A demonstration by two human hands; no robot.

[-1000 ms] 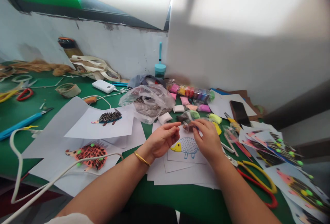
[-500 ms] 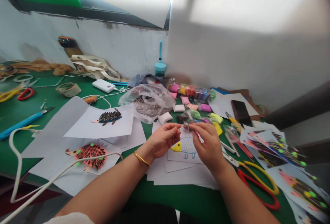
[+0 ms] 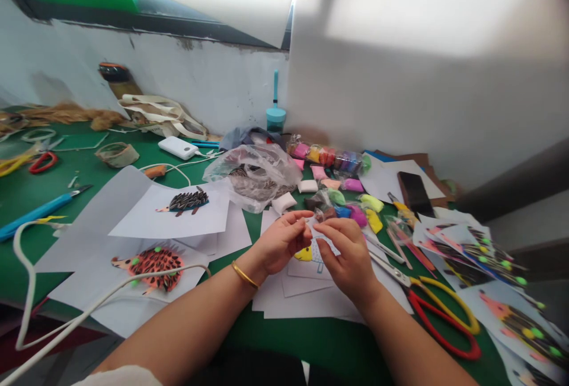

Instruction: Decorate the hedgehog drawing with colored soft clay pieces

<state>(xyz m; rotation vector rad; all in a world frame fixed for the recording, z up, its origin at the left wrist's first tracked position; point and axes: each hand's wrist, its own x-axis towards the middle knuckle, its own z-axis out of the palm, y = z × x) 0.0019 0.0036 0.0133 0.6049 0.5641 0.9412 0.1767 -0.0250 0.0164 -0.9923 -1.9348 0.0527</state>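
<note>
A person sits at a green worktop [image 3: 293, 338], both bare hands raised over its near middle. The left hand [image 3: 284, 242], with a gold bangle [image 3: 244, 274] at its wrist, has its fingers curled in and its thumb bent against them; I cannot tell whether something small is pinched there. The right hand [image 3: 349, 255] is loose, thumb and forefinger parted, its fingertips just beside those of the left.

Below them a hedgehog drawing [image 3: 313, 254], yellow-faced with a blue-outlined body, lies on a pile of white sheets [image 3: 306, 303]; the right hand covers part of it from this view.

Just beyond the hands are small packets of coloured clay: brown [image 3: 326, 213], magenta [image 3: 358, 216] and yellow [image 3: 374, 221] among them. Farther off, left of the packets, a clear plastic bag [image 3: 222, 168] holds dark striped seeds [image 3: 251, 183].

To the right, scissors [image 3: 402, 280] with one yellow and one red handle lie near the right forearm, and beyond them is a dark phone [image 3: 415, 193]. At far right, hedgehog pictures [image 3: 511, 321] overlap in a heap. On the left, a seed-covered hedgehog [image 3: 189, 200] and an orange-red one [image 3: 155, 268] lie on paper, a white cable [image 3: 111, 296] crossing the nearer.
</note>
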